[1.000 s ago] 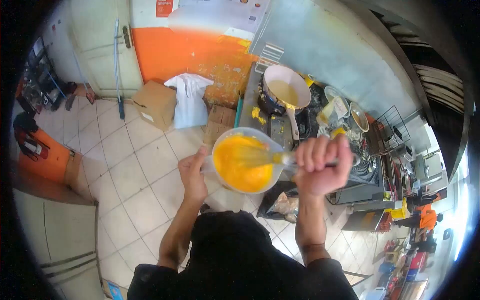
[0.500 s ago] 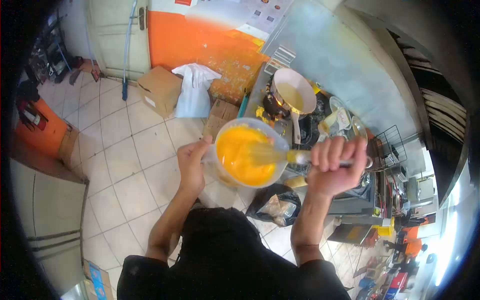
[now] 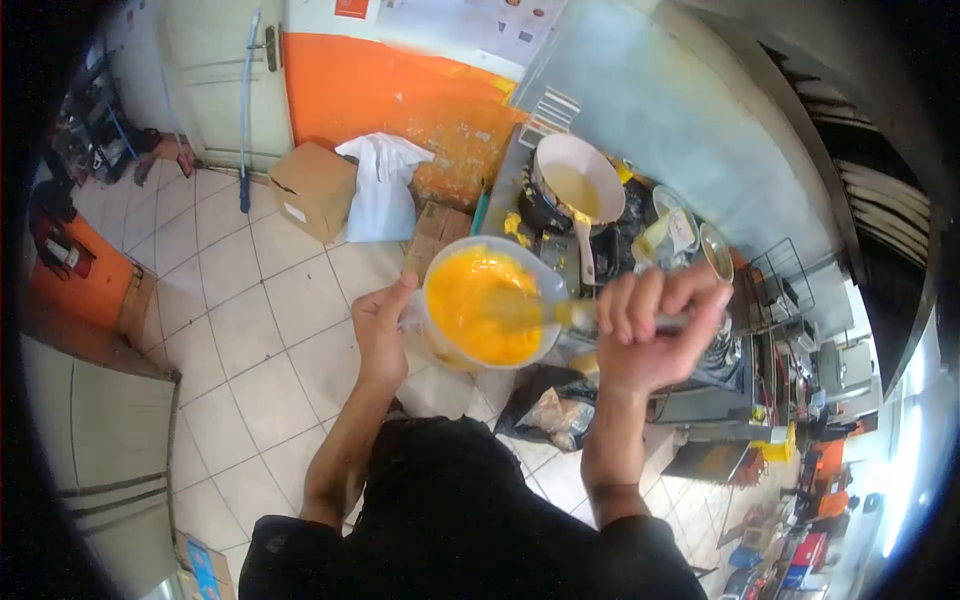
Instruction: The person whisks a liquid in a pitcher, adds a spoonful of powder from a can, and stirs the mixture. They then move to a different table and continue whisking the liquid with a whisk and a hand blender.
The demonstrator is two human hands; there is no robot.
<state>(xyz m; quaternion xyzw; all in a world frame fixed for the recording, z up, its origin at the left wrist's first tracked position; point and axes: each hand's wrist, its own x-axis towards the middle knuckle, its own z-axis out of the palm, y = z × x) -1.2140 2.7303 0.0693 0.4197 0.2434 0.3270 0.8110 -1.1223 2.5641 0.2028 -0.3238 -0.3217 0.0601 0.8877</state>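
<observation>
My left hand (image 3: 382,325) is closed on the handle of a translucent plastic jug (image 3: 543,277), held tilted in front of my body. Inside the jug is a bright yellow-orange liquid (image 3: 470,290) that looks like beaten egg. A whisk (image 3: 572,314) dips into it, its wires smeared by motion. My right hand (image 3: 655,335) is wrapped around the whisk's handle. Past the jug, a light-coloured pan (image 3: 603,180) with some yellowish liquid in it sits on the stove, its handle pointing toward me.
Beside the pan are a clear container (image 3: 675,215) and a round metal lid or bowl (image 3: 717,250). A black bag (image 3: 520,405) with a wrapped item lies below the jug. A cardboard box (image 3: 315,190) and a white bag (image 3: 382,185) stand by the orange wall. A range hood (image 3: 860,170) hangs at the right.
The jug has shifted slightly left in view. My right hand and the whisk have moved left and a little down, the wires still in the yellow liquid.
</observation>
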